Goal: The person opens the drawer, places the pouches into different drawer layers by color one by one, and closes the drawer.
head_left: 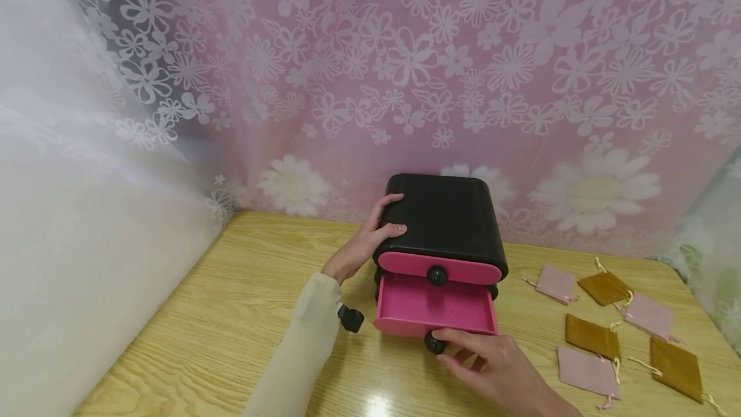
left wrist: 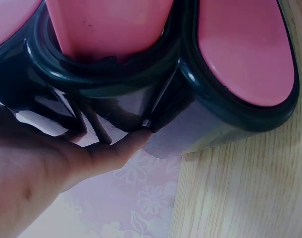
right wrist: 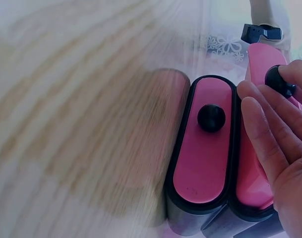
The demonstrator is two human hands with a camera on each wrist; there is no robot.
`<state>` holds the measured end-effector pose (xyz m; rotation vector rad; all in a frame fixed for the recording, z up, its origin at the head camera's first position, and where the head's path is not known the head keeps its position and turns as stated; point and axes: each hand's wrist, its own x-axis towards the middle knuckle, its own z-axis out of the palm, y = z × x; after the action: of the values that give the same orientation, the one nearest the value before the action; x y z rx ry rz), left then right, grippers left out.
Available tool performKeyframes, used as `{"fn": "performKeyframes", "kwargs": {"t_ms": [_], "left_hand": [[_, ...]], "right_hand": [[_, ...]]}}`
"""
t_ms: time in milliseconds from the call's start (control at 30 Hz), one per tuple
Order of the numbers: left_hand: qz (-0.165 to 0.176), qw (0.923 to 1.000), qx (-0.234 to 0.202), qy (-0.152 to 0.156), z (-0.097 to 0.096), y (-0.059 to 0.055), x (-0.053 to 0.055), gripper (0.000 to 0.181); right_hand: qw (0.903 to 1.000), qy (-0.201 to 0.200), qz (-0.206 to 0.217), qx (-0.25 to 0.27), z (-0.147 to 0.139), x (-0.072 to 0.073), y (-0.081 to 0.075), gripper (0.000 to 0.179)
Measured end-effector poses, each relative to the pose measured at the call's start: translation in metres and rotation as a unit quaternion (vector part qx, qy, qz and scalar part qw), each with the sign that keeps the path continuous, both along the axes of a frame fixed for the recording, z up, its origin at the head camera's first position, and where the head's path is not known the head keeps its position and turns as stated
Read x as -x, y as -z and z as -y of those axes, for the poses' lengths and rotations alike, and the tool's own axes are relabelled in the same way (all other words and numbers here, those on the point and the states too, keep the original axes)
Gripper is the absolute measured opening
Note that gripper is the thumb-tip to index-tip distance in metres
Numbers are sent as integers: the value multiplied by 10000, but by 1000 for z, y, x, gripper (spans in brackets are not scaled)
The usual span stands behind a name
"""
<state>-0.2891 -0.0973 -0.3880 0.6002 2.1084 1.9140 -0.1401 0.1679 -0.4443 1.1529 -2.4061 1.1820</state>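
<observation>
A small black cabinet (head_left: 442, 211) with pink drawers stands on the table. Its middle drawer (head_left: 431, 301) is pulled partway out, showing a pink floor. My right hand (head_left: 494, 365) pinches that drawer's round black knob (head_left: 434, 343) between thumb and forefinger; in the right wrist view the other fingers (right wrist: 270, 129) extend beside the drawer front. Against the cabinet's left side rests my left hand (head_left: 365, 243), its thumb and a finger lying over the top edge. The top drawer (head_left: 405, 264) and the bottom drawer (right wrist: 200, 163) are closed.
To the right of the cabinet lie several flat drawstring pouches, some pink (head_left: 587, 369), some golden brown (head_left: 677, 369). A flowered pink curtain (head_left: 417, 82) hangs behind the wood-grain table (head_left: 231, 314). A black wrist camera (head_left: 350, 318) sits at the left sleeve.
</observation>
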Motion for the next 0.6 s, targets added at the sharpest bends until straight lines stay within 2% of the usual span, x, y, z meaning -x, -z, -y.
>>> {"fn": "performKeyframes", "kwargs": {"t_ms": [267,600], "left_hand": [[-31,9999,101,-13,2,1,1,61],[-67,9998,174,-81,3,0,0,61]], "right_hand": [[9998,-102,-152,54,2,-5,2,47],[9989,-206,417,-115,-1,-12,3,39]]}}
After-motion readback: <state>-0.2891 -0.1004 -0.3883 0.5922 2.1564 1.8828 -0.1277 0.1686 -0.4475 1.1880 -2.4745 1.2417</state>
